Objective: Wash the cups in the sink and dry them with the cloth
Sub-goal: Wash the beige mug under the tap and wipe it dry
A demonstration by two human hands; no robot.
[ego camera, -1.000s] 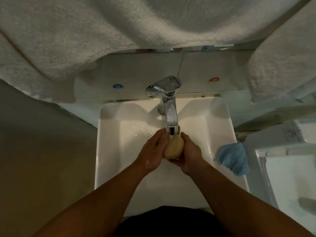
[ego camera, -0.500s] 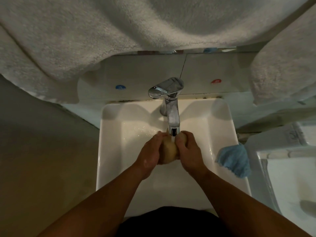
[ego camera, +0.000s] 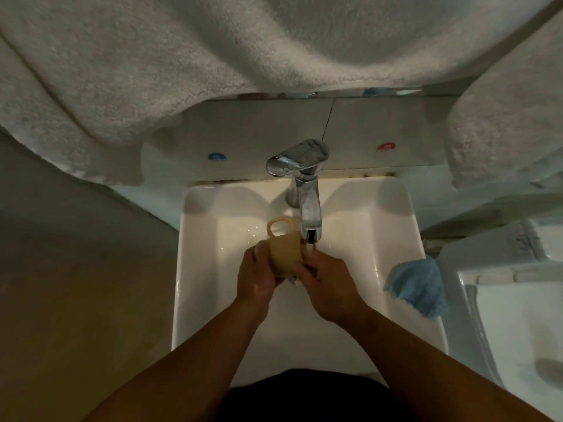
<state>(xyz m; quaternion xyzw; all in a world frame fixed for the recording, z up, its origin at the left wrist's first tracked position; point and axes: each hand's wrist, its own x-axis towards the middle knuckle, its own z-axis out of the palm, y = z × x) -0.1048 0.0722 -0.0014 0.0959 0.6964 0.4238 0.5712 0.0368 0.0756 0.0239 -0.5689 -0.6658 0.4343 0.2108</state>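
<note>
Sink (ego camera: 198, 269) white, wet; both hands' grips (ego camera: 256, 278) (ego camera: 329, 284) grasping cup (ego camera: 285, 254); cloth (ego camera: 417, 284) on rim.

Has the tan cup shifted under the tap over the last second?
Yes. The cup has turned and slid left of the faucet spout; its handle now sticks out toward the back of the sink, where before it was hidden.

tan cup (ego camera: 285, 254) (handle up) over white sink (ego camera: 201, 269), blue cloth (ego camera: 417, 284) on rim

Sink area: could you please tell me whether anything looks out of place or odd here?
Nothing stands out. Both hands, left hand and right hand, hold the cup under the tap; the blue cloth lies on the sink rim.
</note>
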